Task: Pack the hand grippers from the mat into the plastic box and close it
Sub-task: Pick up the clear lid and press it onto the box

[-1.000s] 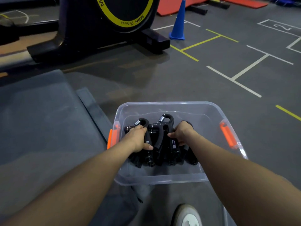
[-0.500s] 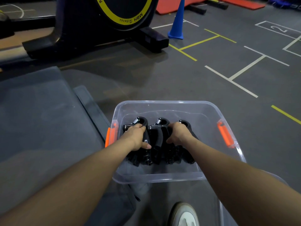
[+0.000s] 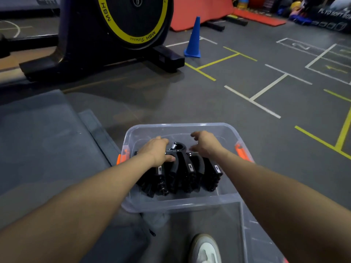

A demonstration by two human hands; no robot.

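Note:
Several black hand grippers (image 3: 187, 171) lie side by side inside the clear plastic box (image 3: 176, 203), which has orange latches on both sides. My left hand (image 3: 156, 151) grips the leftmost grippers, its thumb wrapped over a handle. Above the right end of the row hovers my right hand (image 3: 204, 142), fingers spread and loosely bent, holding nothing. The grey mat (image 3: 43, 149) lies to the left of the box. The clear lid (image 3: 245, 234) lies on the floor just in front of the box.
A black and yellow exercise bike (image 3: 106, 33) stands behind the mat. A blue cone (image 3: 193, 39) and red mats (image 3: 201, 10) are farther back. My white shoe (image 3: 206, 249) is near the bottom edge. White and yellow lines mark the grey floor at right.
My right hand has let go of the grippers and lifted off them, fingers now spread. My left hand stays on the left grippers. The camera tilted up slightly.

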